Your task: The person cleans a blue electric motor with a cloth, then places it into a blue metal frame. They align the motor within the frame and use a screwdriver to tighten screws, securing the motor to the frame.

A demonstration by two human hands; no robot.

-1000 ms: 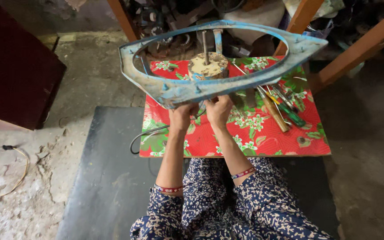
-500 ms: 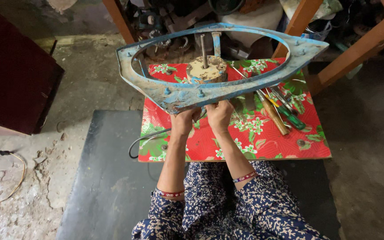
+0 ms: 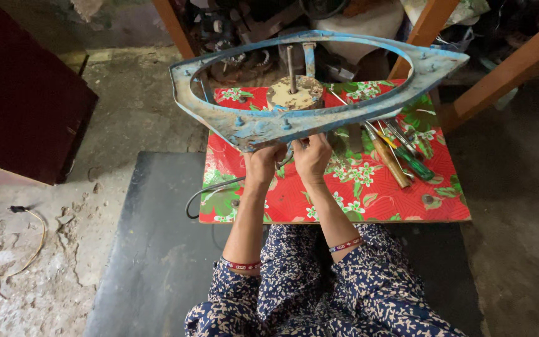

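Hands — left hand and right hand both clamped on near edge of blue metal frame, held up over floral table | risk: far side overhangs — could tip, hitting screwdrivers right of right hand.

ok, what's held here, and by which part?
Both hands, left and right, grip the blue metal frame at its near edge, on the wide plate section, holding it above the red floral table.

Blue metal frame tilted, right end rising slightly. Both hands shifted a little right along its lower edge.
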